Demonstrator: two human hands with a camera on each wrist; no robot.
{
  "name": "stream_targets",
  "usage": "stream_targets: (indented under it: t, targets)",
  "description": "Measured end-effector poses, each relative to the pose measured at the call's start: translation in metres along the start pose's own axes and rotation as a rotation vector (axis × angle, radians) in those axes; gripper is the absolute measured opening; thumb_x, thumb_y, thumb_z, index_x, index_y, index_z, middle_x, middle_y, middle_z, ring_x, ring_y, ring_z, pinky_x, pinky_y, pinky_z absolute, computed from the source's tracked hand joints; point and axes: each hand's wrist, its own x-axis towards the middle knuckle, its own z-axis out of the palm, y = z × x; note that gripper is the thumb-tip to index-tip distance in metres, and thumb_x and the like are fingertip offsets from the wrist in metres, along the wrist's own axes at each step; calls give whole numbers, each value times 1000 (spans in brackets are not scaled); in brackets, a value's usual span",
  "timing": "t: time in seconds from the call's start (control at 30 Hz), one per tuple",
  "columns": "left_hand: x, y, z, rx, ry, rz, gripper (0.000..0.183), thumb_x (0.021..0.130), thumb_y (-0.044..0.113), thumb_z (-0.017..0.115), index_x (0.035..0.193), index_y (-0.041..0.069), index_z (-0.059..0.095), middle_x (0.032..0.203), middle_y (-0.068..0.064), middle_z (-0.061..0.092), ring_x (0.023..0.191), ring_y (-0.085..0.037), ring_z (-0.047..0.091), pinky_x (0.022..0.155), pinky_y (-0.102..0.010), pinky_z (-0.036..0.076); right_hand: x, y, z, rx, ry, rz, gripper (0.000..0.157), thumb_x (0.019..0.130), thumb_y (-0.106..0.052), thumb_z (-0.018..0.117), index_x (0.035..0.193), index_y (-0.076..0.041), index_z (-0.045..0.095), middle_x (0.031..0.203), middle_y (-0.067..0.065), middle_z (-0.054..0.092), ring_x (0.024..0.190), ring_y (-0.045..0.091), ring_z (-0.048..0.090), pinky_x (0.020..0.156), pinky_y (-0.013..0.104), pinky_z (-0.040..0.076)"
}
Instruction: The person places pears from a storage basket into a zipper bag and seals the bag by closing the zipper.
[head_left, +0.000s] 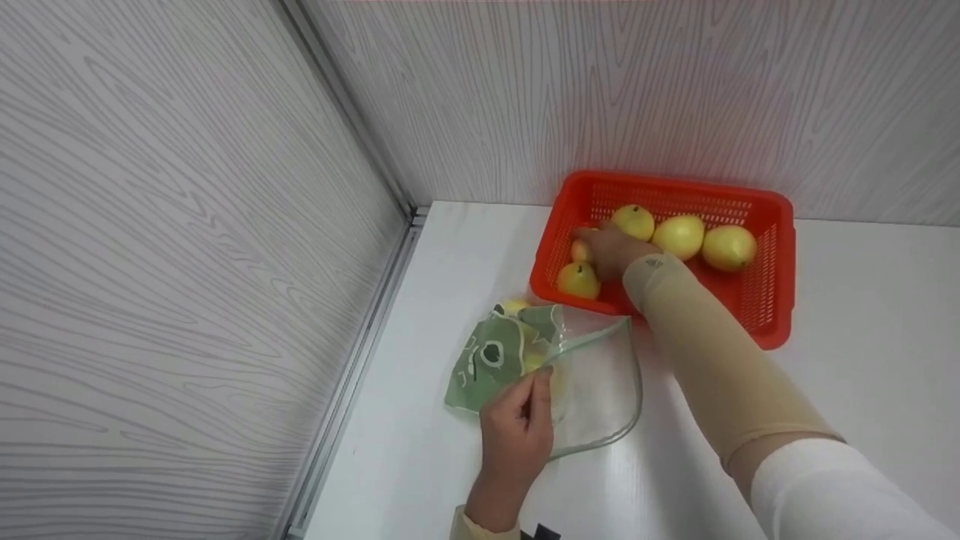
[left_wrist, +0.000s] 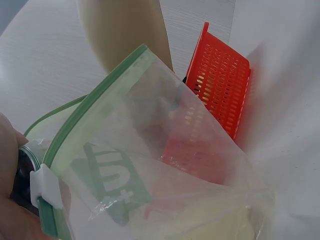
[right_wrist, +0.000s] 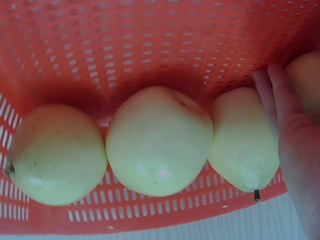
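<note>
A clear slider zip bag (head_left: 600, 397) with a green cartoon print lies on the table. Its mouth is spread, and yellow fruit shows through the plastic. My left hand (head_left: 517, 431) pinches the green-edged rim of this bag; in the left wrist view that hand (left_wrist: 12, 195) is beside the white slider (left_wrist: 46, 187). My right hand (head_left: 611, 251) reaches into the red basket (head_left: 780, 270), fingers around a pear (head_left: 580, 250) at its left side. Close by in the right wrist view, those fingers (right_wrist: 286, 97) pass between that pear (right_wrist: 307, 82) and a pear with a dark stem (right_wrist: 245, 140).
More pears lie in the basket: one (head_left: 577, 280) at the near left corner, and others (head_left: 679, 237) along the back. The basket stands near the pale back wall (head_left: 480, 97). A wood-grain panel (head_left: 165, 270) borders the white table (head_left: 397, 360) on the left.
</note>
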Motion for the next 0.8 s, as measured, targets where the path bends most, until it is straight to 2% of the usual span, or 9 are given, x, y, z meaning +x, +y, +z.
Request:
stream_targets:
  t: [0.07,0.2,0.27,0.37,0.57,0.67,0.8]
  targets:
    - [0,0,-1,4,-4,2,24,102,6,64,78,8,65,58,1,44,56,1,39,48,-12,33,7,5,1,-28,28,-12,93,86,-2,74,161,-35,31,165,12,30,148,39,29,113,74,30]
    - [-1,-1,-2,3,-3,-1,24,103,6,63,78,6,65,58,1,44,57,1,40,48,-12,33,18,10,1,-73,84,-53,90,83,-3,74,160,-30,35,161,16,34,143,40,35,111,71,36]
    - [-2,-2,-3,1,-3,-3,23,103,5,62,81,5,67,58,2,45,56,1,40,48,-12,34,19,11,1,-92,119,-79,89,81,-6,74,159,-26,36,159,19,34,142,41,37,111,68,39]
    - [0,-3,-2,-1,-6,-5,21,103,5,62,83,4,69,58,2,46,57,1,41,47,-13,36,14,11,-6,-63,170,-92,87,82,-7,74,158,-24,36,158,21,34,139,41,40,109,64,44]
    - [7,-10,10,5,-6,14,20,100,3,65,80,5,67,58,1,46,56,0,42,48,-12,36,1,25,-20,73,276,-147,75,88,-14,76,155,-19,41,152,19,42,138,38,40,109,60,45]
    - [12,-13,17,10,-21,4,22,100,4,66,78,7,65,58,1,47,56,0,43,49,-13,36,-10,37,-24,169,304,-163,77,86,-16,80,154,-19,43,147,16,46,135,36,42,109,60,44]
    - [18,-19,27,4,-43,-16,28,102,10,65,74,8,61,59,1,47,57,-1,43,50,-14,36,-26,52,-27,324,321,-178,74,82,-18,84,147,-24,49,136,9,54,121,32,49,103,56,47]
